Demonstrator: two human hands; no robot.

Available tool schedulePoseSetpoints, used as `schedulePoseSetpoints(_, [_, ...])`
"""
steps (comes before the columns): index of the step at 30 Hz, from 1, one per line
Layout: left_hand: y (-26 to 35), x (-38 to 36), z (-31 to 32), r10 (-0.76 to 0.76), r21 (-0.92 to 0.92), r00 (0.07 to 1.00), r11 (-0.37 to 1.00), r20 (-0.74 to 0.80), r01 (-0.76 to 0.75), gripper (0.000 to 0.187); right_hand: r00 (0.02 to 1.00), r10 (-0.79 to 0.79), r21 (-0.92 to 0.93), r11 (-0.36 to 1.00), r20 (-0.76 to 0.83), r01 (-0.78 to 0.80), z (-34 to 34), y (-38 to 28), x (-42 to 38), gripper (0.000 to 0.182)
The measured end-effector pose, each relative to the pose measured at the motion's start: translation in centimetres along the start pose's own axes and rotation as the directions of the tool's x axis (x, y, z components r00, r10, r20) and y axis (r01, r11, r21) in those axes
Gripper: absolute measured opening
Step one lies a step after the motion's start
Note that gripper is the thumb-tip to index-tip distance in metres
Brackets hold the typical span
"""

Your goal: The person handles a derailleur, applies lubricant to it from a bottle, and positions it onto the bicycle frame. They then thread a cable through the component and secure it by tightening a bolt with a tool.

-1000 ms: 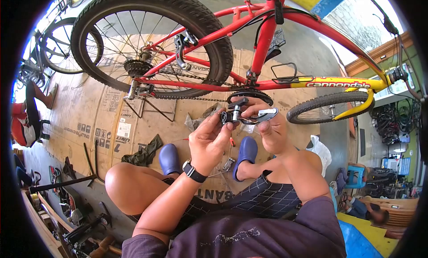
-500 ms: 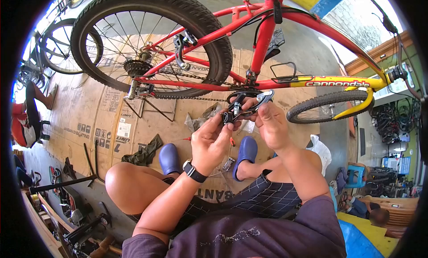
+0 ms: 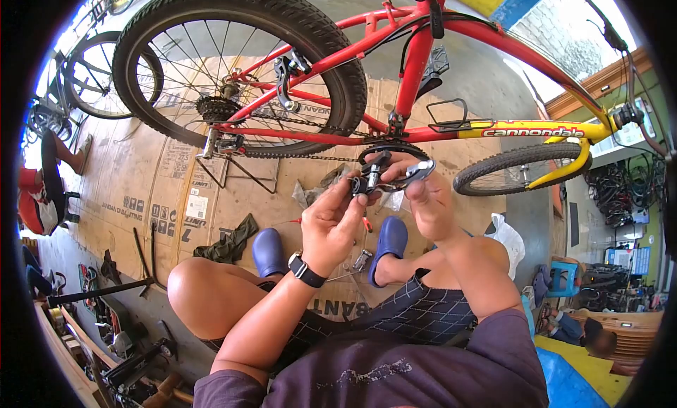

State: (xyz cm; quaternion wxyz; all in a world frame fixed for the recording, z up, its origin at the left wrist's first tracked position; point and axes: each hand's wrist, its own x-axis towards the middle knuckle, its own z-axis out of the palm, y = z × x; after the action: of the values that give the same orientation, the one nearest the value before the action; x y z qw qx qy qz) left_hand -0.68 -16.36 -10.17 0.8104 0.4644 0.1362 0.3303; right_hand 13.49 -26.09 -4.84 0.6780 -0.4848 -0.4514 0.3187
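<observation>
Both my hands hold a small black and silver bicycle derailleur (image 3: 384, 175) up in front of me. My left hand (image 3: 331, 224), with a black watch on its wrist, grips the black end of the part. My right hand (image 3: 429, 203) pinches the silver cage end between thumb and fingers. Behind the part stands a red and yellow bicycle (image 3: 395, 90) on a stand, its chainring right behind my fingers. I sit with my knees bent and blue clogs (image 3: 268, 251) on my feet.
Flattened cardboard (image 3: 148, 182) covers the floor under the bike. A dark rag (image 3: 229, 242) lies by my left foot. Tools and metal parts (image 3: 120, 330) lie at the lower left. Another person sits at the far left (image 3: 39, 196). More bikes stand at the back left.
My right hand turned the silver cage end upward and then slightly back down. My left hand stayed in place on the black end.
</observation>
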Motion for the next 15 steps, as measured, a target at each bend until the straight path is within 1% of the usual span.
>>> schedulePoseSetpoints(3, [0.3,0.0,0.1,-0.019,0.013,1.0,1.0,0.02,0.018,0.038,0.995,0.079,0.003,0.997,-0.054,-0.078,-0.4,0.1,0.1,0.043])
schedulePoseSetpoints(6, [0.1,0.1,0.1,-0.013,0.024,1.0,1.0,0.01,0.013,0.038,0.995,0.057,-0.047,0.997,-0.077,-0.061,-0.4,0.5,0.0,0.044])
schedulePoseSetpoints(9, [-0.1,-0.1,0.3,-0.055,0.018,0.998,0.998,-0.016,0.055,0.04,0.997,0.023,-0.101,0.994,-0.076,-0.03,-0.6,0.6,-0.2,0.042])
schedulePoseSetpoints(12, [0.0,0.7,-0.4,-0.151,-0.128,0.988,0.981,-0.038,0.145,0.041,0.998,-0.035,-0.178,0.984,-0.061,0.023,-0.4,0.9,-0.4,0.039])
schedulePoseSetpoints(13, [0.0,1.1,-0.6,-0.175,-0.264,0.983,0.952,-0.048,0.157,0.04,0.998,-0.021,-0.215,0.977,-0.061,0.007,-0.6,1.2,-0.6,0.037])
schedulePoseSetpoints(14, [0.2,1.2,-0.8,-0.207,-0.304,0.977,0.935,-0.048,0.183,0.037,0.997,0.019,-0.181,0.983,-0.081,-0.033,-0.6,1.6,-1.0,0.04])
schedulePoseSetpoints(15, [0.3,1.3,-1.0,-0.224,-0.342,0.973,0.919,-0.046,0.196,0.037,0.996,0.043,-0.084,0.995,-0.079,-0.049,-0.2,1.6,-1.1,0.041])
